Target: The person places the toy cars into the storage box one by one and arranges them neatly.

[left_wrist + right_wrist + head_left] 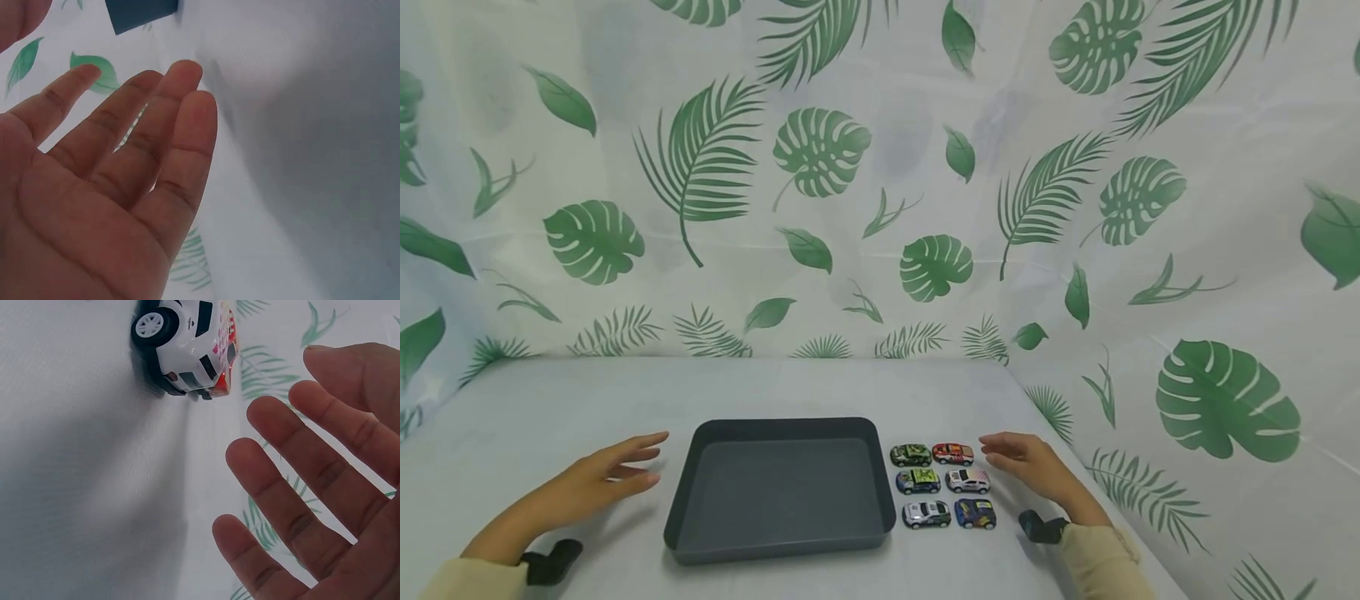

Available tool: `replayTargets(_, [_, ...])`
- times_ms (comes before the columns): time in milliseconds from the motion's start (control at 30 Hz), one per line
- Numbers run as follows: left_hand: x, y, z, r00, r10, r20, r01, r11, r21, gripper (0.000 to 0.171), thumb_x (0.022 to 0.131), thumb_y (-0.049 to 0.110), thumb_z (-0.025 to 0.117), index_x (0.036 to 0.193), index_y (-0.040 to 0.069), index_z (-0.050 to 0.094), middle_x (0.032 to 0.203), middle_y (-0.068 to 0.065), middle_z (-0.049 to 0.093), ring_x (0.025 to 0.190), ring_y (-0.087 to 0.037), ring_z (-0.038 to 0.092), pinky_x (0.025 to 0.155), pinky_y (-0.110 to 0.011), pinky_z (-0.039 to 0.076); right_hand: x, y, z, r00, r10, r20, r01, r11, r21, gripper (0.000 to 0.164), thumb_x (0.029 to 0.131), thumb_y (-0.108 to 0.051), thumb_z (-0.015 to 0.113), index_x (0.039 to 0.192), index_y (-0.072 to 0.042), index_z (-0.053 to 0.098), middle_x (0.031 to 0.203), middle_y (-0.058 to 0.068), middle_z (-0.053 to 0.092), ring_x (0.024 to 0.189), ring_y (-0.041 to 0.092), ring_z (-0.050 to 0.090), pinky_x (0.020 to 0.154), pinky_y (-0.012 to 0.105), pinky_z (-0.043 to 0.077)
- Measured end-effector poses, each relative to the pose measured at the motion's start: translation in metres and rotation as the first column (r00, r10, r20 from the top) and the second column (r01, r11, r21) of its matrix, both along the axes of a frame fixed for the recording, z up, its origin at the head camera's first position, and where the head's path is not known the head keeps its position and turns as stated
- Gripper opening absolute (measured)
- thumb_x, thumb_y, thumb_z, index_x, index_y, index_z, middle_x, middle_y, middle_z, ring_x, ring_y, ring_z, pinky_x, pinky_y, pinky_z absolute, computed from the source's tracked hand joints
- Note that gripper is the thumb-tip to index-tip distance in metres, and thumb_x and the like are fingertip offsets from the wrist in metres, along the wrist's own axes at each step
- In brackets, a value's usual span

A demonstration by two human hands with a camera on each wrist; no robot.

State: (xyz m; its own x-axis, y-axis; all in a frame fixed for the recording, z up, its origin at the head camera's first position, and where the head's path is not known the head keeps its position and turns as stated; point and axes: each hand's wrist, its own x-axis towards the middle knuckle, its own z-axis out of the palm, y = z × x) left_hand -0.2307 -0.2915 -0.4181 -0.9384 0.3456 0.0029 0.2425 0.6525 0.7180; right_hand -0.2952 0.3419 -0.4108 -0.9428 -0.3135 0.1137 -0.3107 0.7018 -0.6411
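Note:
To the left of a dark grey tray (778, 492), my left hand (598, 486) hovers with its fingers straight and nothing in them. The left wrist view shows that palm (81, 219), with a corner of the tray (140, 14) above the fingertips. My right hand (1030, 467) is relaxed and bare, just right of several small toy cars in two columns. Nearest to it are a red car (952, 453) and a white car (967, 481). The white car (190, 344) also appears beyond my fingers (294, 481) in the right wrist view.
Beside the tray's right wall stand a dark green car (911, 455), a green and blue car (917, 481) and a silver car (927, 514). A dark blue car (975, 513) is at the front right. Leaf-patterned cloth (850, 217) rises behind the white table (625, 387).

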Motion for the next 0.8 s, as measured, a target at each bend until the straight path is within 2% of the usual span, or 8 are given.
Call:
replayTargets(167, [-0.001,0.005,0.005,0.999,-0.047,0.024,0.046,0.997,0.065,0.069,0.113,0.024,0.060,0.163,-0.012,0.031,0.151,-0.044,0.049,0.127,-0.057,0.062,0.098,-0.069,0.053,-0.007,-0.001,0.000,0.999,0.016,0.035,-0.015,1.000,-0.018,0.034,0.105,-0.009,0.071,0.135,0.008,0.069,0.125,0.022,0.076,0.119,0.043,0.071,0.099,0.056,0.059])
replayTargets(300, [-0.004,0.007,0.006,0.996,-0.060,0.061,0.053,0.993,0.109,0.072,0.112,0.025,0.062,0.165,-0.011,0.028,0.156,-0.045,0.043,0.130,-0.058,0.059,0.097,-0.064,0.055,-0.012,-0.002,0.000,0.998,0.053,0.038,-0.052,0.998,-0.027,0.034,0.104,-0.007,0.072,0.133,0.010,0.069,0.126,0.024,0.075,0.117,0.042,0.072,0.098,0.056,0.059])
replayTargets(400, [-0.007,0.008,0.005,0.994,-0.069,0.084,0.057,0.988,0.142,0.074,0.111,0.025,0.063,0.167,-0.008,0.026,0.160,-0.044,0.037,0.132,-0.058,0.058,0.098,-0.063,0.056,-0.016,-0.002,0.002,0.996,0.076,0.036,-0.075,0.997,-0.036,0.034,0.102,-0.005,0.072,0.132,0.011,0.069,0.127,0.026,0.074,0.116,0.043,0.071,0.097,0.058,0.059])
replayTargets(533, [-0.011,0.010,0.001,0.992,-0.093,0.088,0.075,0.979,0.188,0.076,0.109,0.022,0.067,0.167,-0.007,0.027,0.166,-0.041,0.030,0.136,-0.058,0.056,0.100,-0.067,0.053,-0.020,-0.003,0.004,0.996,0.077,0.053,-0.074,0.996,-0.049,0.034,0.102,-0.003,0.073,0.132,0.011,0.069,0.129,0.027,0.073,0.117,0.044,0.070,0.098,0.060,0.058])
replayTargets(633, [-0.015,0.012,-0.002,0.988,-0.114,0.107,0.087,0.969,0.233,0.077,0.109,0.022,0.067,0.168,-0.006,0.026,0.170,-0.039,0.024,0.140,-0.058,0.052,0.101,-0.058,0.057,-0.024,-0.005,0.006,0.994,0.070,0.079,-0.066,0.996,-0.054,0.035,0.101,-0.004,0.074,0.133,0.011,0.069,0.130,0.027,0.072,0.118,0.045,0.069,0.100,0.061,0.057])
replayTargets(800, [-0.022,0.014,-0.006,0.975,-0.170,0.141,0.111,0.930,0.351,0.076,0.112,0.020,0.061,0.169,-0.008,0.019,0.172,-0.040,0.014,0.148,-0.064,0.037,0.097,-0.040,0.061,-0.031,-0.006,0.009,0.989,0.095,0.116,-0.090,0.995,-0.052,0.037,0.101,-0.006,0.074,0.134,0.010,0.069,0.135,0.026,0.071,0.122,0.047,0.067,0.103,0.063,0.054])
